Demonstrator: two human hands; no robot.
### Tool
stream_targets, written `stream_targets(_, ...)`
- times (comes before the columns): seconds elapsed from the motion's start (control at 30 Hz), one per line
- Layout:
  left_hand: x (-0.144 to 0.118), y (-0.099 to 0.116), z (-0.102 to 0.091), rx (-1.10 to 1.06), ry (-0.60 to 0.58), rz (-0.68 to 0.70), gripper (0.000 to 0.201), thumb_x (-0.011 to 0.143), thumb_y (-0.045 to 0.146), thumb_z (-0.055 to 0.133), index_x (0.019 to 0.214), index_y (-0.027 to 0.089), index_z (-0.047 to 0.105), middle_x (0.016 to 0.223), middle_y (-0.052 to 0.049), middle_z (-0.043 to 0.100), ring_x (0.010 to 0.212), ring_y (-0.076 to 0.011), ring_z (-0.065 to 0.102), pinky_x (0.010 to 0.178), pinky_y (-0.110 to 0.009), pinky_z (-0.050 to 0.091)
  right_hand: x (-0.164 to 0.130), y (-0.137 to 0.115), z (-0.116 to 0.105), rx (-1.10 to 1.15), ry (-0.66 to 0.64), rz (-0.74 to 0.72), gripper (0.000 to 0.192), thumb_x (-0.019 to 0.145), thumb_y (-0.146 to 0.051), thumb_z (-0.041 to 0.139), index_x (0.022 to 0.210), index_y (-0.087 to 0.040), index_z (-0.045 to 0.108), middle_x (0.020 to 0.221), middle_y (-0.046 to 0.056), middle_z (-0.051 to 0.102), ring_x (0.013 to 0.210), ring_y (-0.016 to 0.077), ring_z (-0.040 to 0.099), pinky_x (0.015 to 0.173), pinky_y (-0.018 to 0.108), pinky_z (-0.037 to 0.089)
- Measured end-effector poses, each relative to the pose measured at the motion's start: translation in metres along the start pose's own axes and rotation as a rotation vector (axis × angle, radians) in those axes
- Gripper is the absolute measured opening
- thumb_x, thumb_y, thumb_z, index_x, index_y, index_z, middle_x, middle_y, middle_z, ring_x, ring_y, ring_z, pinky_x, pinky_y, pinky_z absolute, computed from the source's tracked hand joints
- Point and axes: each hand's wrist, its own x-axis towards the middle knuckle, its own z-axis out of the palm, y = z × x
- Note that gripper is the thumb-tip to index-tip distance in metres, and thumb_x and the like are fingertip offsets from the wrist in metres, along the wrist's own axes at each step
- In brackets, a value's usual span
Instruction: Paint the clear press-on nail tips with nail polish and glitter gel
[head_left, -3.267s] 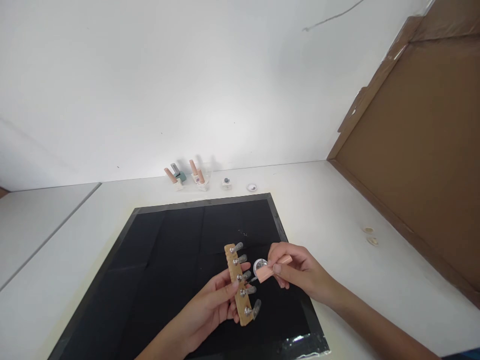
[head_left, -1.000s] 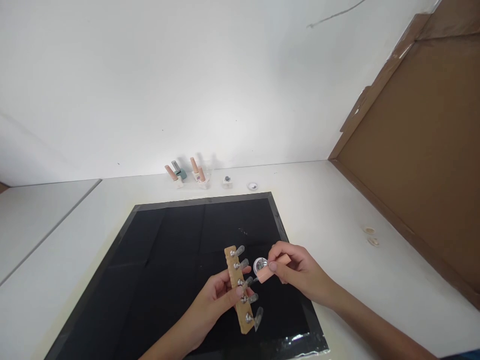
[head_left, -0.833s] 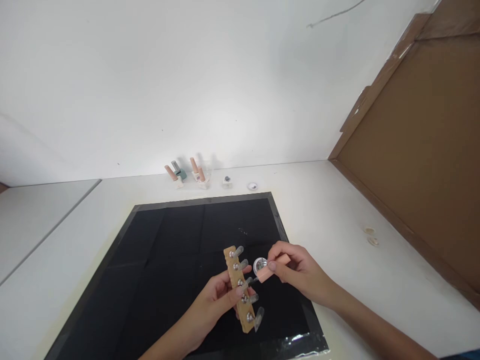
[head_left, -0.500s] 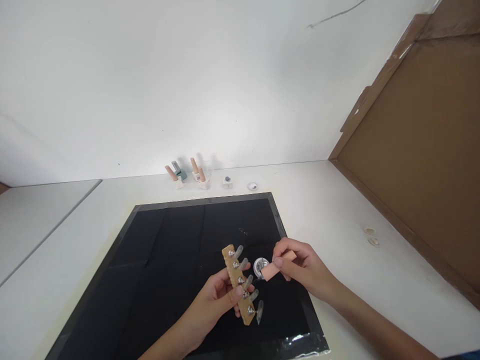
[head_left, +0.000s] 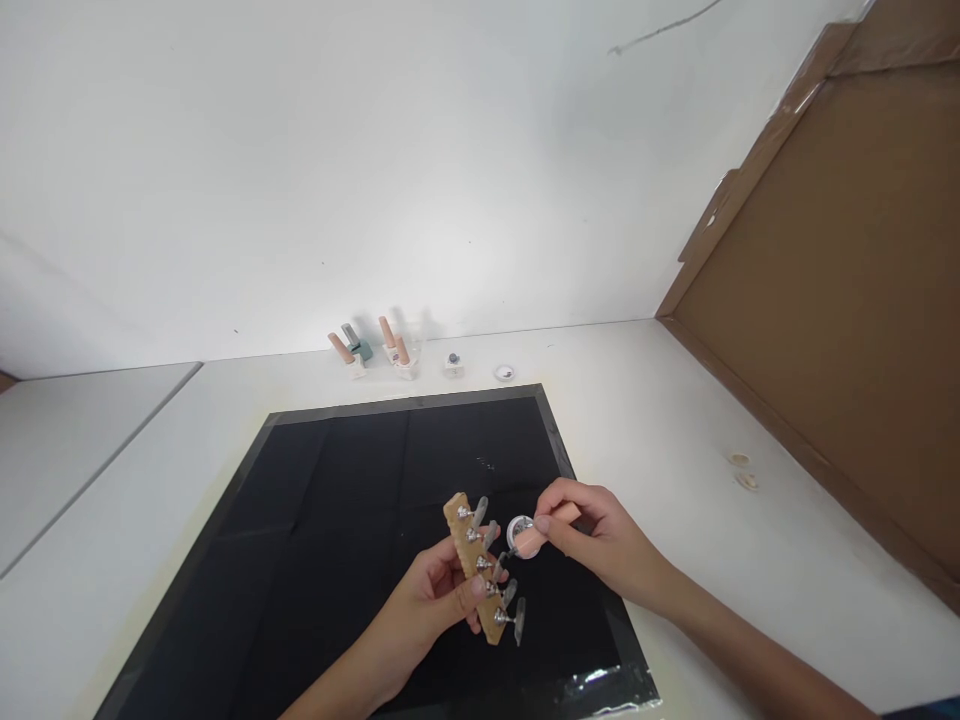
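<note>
Five nail tips (head_left: 520,620) are lining the strip (head_left: 471,553) the left hand (head_left: 441,590) is clasping; the right hand (head_left: 592,528), pinching a brush (head_left: 529,542), is apparently coating the middle one (head_left: 499,568), next needing steadiness.

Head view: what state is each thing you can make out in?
Left hand: closed around the wooden strip.
Right hand: pinching the peach brush handle.
Wooden strip: held slanted over the black mat.
Peach brush handle: tilted, brush end toward the nail tips; contact unclear.
Nail tips: five, mounted along the strip.
Round jar: open, partly hidden.
Small bottle: no tall cap on.
Four bottles: tall caps on.
Black mat: flat.
</note>
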Motion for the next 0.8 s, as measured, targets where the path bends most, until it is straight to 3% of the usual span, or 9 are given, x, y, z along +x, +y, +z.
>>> stream_targets(0.13,0.0004,-0.0005,-0.0019,-0.003,-0.009,-0.001,0.066,0.065,0.051,0.084,0.119,0.017,0.067,0.09,-0.008,0.072,0.075,-0.0163,0.059,0.057,-0.023,0.043,0.0008,0.0006,-0.0001,-0.002,0.023,0.006,0.026,0.087,-0.043,0.062,0.074,-0.021,0.058,0.061,0.001,0.068,0.054,0.0137,0.043,0.052,0.027,0.036)
stream_targets(0.4,-0.0023,0.0009,-0.0027,-0.035,-0.054,-0.001,0.062,0.07,0.05,0.081,0.12,0.016,0.067,0.09,-0.008,0.073,0.066,-0.0124,0.057,0.058,-0.024,0.043,0.0013,0.0013,-0.0019,0.023,0.077,-0.003,0.03,0.086,-0.048,0.062,0.074,-0.02,0.058,0.057,-0.004,0.047,0.051,0.0107,0.036,0.049,0.025,0.029)
stream_targets(0.67,-0.0032,0.0047,0.0003,-0.084,-0.017,-0.073,0.06,0.071,0.052,0.078,0.115,0.012,0.068,0.089,-0.01,0.073,0.064,-0.0137,0.058,0.056,-0.025,0.043,-0.0008,0.0057,-0.0022,0.093,0.021,-0.052,0.027,0.088,-0.048,0.061,0.083,-0.021,0.06,0.065,-0.004,0.048,0.053,0.0089,0.041,0.05,0.022,0.036)
stream_targets(0.8,-0.0033,0.0051,0.0002,-0.112,-0.004,-0.087,0.059,0.072,0.054,0.077,0.113,0.012,0.07,0.082,-0.009,0.074,0.064,-0.014,0.058,0.055,-0.025,0.04,-0.0037,0.0071,-0.0025,0.095,-0.006,-0.068,0.022,0.089,-0.045,0.062,0.097,-0.025,0.062,0.072,-0.003,0.051,0.058,0.0093,0.044,0.055,0.022,0.04)
